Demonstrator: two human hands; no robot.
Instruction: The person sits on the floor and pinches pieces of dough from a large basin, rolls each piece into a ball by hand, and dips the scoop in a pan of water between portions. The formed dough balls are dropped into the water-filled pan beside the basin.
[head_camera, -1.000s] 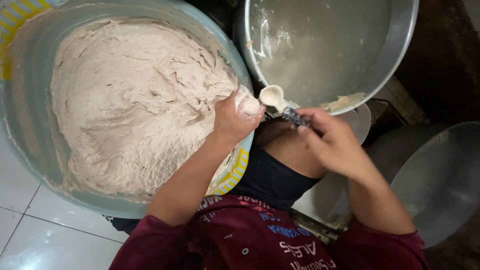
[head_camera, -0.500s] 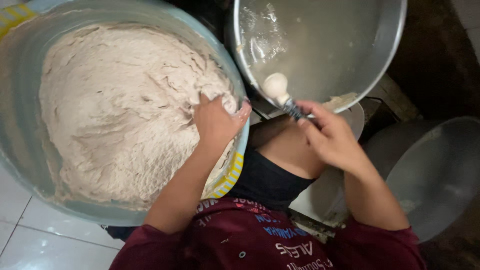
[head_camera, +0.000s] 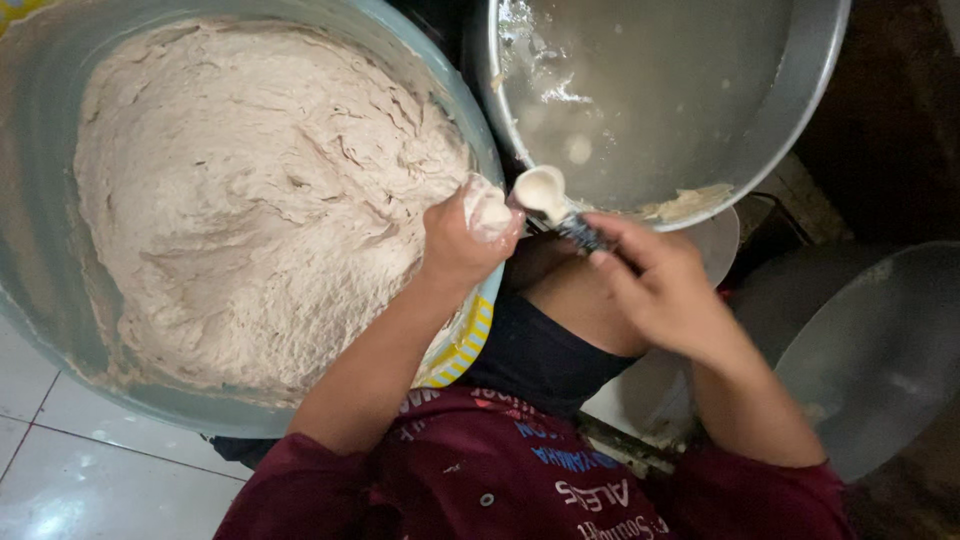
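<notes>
My left hand (head_camera: 462, 235) is closed around a lump of pale paste (head_camera: 488, 210) that squeezes out above its thumb, at the right rim of a big blue basin (head_camera: 60, 330) full of the same thick beige paste (head_camera: 260, 200). My right hand (head_camera: 655, 285) holds a spoon (head_camera: 545, 195) by its dark handle. The spoon's bowl is loaded with paste and sits right beside the lump, at the near edge of a metal pot of cloudy water (head_camera: 650, 90).
A few small pale balls float in the pot's water. A grey metal lid or pan (head_camera: 870, 350) lies at the right, a white plate partly shows below the pot, and white floor tiles (head_camera: 90, 470) are at the lower left. My knee is between the two vessels.
My left hand dug into the paste half a second ago and has come back up to the basin's rim with a squeezed lump. The spoon stays beside it at the pot's edge.
</notes>
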